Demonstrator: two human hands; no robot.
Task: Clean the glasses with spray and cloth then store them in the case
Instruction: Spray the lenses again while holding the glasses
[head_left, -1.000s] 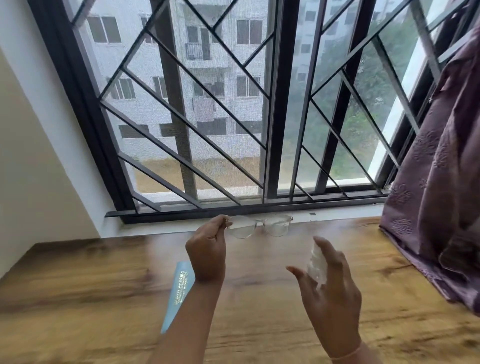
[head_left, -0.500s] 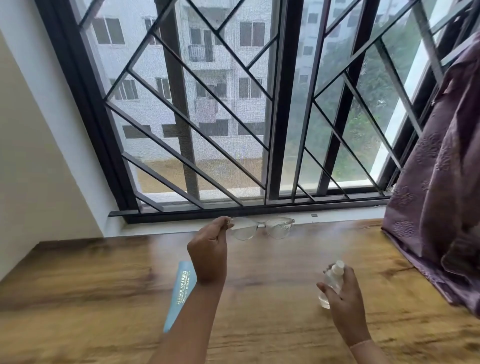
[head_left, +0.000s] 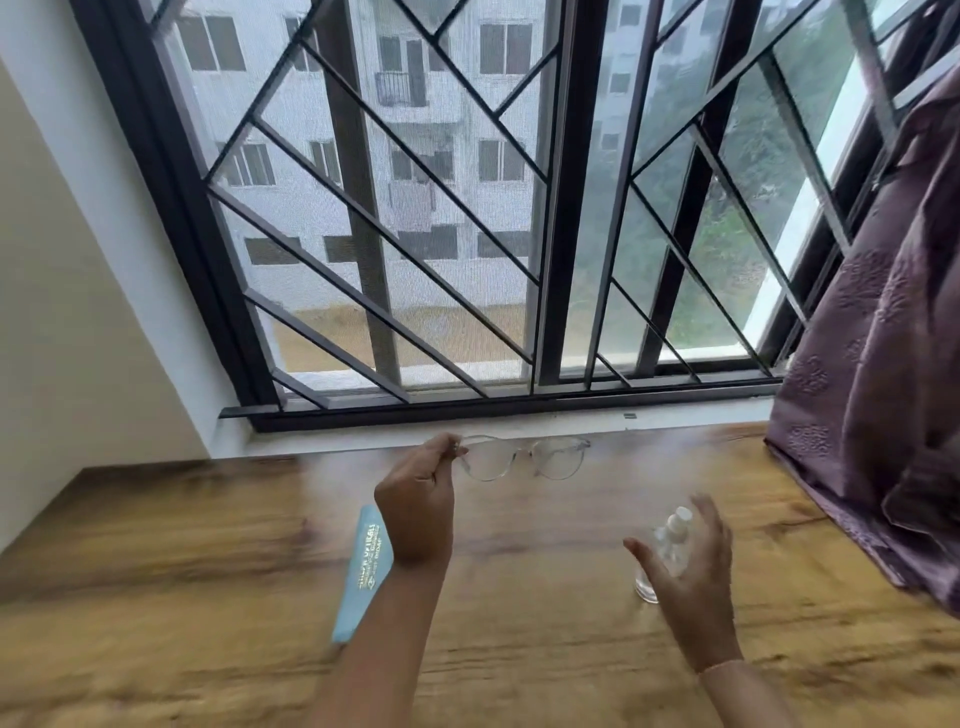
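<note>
Left hand (head_left: 415, 501) up over the far half of the wooden surface (head_left: 208, 545); thumb and fingers pinched tight on the left end of the glasses (head_left: 524, 458), at the hinge; glasses clear-framed, held level in the air with the lenses side by side, out to the right of the fist, close to the white sill (head_left: 675, 421); not touching the surface as far as I can see.

Right hand (head_left: 691, 577) lower and to the right, well apart from the left; fingers spread and fairly straight, thumb out to the left; not clamped on anything; frame is blurred here.

Spray bottle (head_left: 675, 525) small, clear, white cap, upright with its base on the surface; sits just beyond the right palm, between thumb and fingers; can't tell whether skin touches it.

Light-blue flat piece (head_left: 363, 571) with printed lettering lies on the surface just left of the left wrist; its near end is partly hidden by the forearm; cloth or case, can't tell which.

Behind: black window grille (head_left: 415, 208) with diagonal bars; purple curtain (head_left: 883, 364) hangs at right, its hem draped on the right edge of the surface.
</note>
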